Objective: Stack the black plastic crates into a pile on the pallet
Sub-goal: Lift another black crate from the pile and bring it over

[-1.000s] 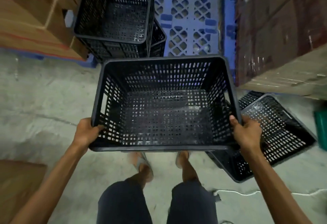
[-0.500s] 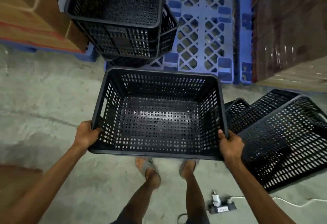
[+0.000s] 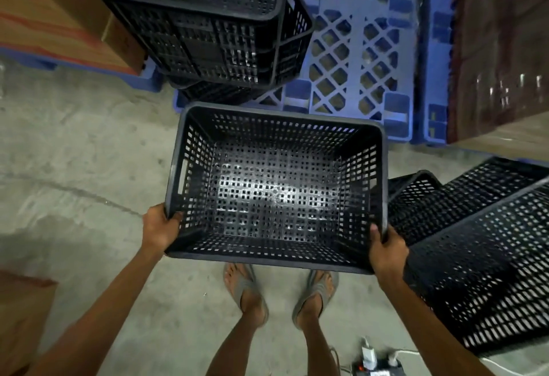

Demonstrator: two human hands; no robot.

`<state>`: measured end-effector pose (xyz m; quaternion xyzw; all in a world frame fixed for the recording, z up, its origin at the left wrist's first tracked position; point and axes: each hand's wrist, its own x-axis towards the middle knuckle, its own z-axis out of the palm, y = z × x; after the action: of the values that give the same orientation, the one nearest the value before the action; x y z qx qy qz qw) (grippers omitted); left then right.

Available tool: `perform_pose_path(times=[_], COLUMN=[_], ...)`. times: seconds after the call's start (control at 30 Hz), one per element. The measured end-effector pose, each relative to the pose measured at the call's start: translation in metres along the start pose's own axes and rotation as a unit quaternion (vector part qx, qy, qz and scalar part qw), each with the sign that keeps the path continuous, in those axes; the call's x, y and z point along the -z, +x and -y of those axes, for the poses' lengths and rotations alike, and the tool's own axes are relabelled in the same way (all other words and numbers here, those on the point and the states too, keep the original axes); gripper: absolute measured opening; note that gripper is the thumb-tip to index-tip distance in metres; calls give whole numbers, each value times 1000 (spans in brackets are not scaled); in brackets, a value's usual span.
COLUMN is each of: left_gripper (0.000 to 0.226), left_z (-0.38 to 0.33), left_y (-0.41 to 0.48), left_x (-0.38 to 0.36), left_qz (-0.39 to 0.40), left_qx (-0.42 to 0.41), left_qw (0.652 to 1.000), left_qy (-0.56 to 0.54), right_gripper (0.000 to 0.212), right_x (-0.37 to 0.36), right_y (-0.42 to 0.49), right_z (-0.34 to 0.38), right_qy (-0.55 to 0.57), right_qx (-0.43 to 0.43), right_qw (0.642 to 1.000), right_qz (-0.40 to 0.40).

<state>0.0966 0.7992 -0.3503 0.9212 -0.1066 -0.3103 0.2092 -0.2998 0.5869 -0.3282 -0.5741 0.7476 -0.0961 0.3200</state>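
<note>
A: Whereabouts of the crate (image 3: 276, 191)?
B: Held level in the air, open side up, above the floor (image 3: 74, 168) and two sandalled feet (image 3: 246, 286), just short of the pallet (image 3: 356, 49)
A: Grip?
B: Left hand (image 3: 159, 228) curled over the rim at the near left corner. Right hand (image 3: 387, 249) clamped on the near right corner, thumb inside
A: On the pallet?
B: Pile (image 3: 208, 19) of nested black crates at its near left corner, slightly askew, beside cardboard boxes (image 3: 44, 19)
A: Elsewhere?
B: Spare crates (image 3: 475, 257) tipped on the floor at right, close to the right hand. Power strip (image 3: 377, 371) at the bottom edge
</note>
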Motion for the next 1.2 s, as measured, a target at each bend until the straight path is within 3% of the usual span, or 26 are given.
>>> perform_pose_path(times=[0.2,0.43,0.53,0.67,0.87,1.2], left_gripper=[27,30,43,73,47,41], left_z=[-12,-7,-11,-19,-24,-14], left_y=[19,15,12,17,28,38], left_x=[1,-2,3,9,-3,-7], left_qz=[-15,-22,-49,-57,-80,-111], left_qx=[-10,-43,-108,-197,-209,-229], left_qw=[1000,999,992,975,972,963], left_qy=[12,24,53,82,70,87], right_gripper=[28,29,36,63,49,35], right_x=[-6,-15,-13,-12,-22,-29], right_y=[8,5,5,15,44,57], right_z=[-5,-9,-1,18,26,14], right_qy=[-46,-76,-116,-145,-116,-103], right_qx=[44,64,86,141,172,217], right_qw=[998,995,989,979,977,966], right_qz=[19,-14,-16,-15,-48,-90])
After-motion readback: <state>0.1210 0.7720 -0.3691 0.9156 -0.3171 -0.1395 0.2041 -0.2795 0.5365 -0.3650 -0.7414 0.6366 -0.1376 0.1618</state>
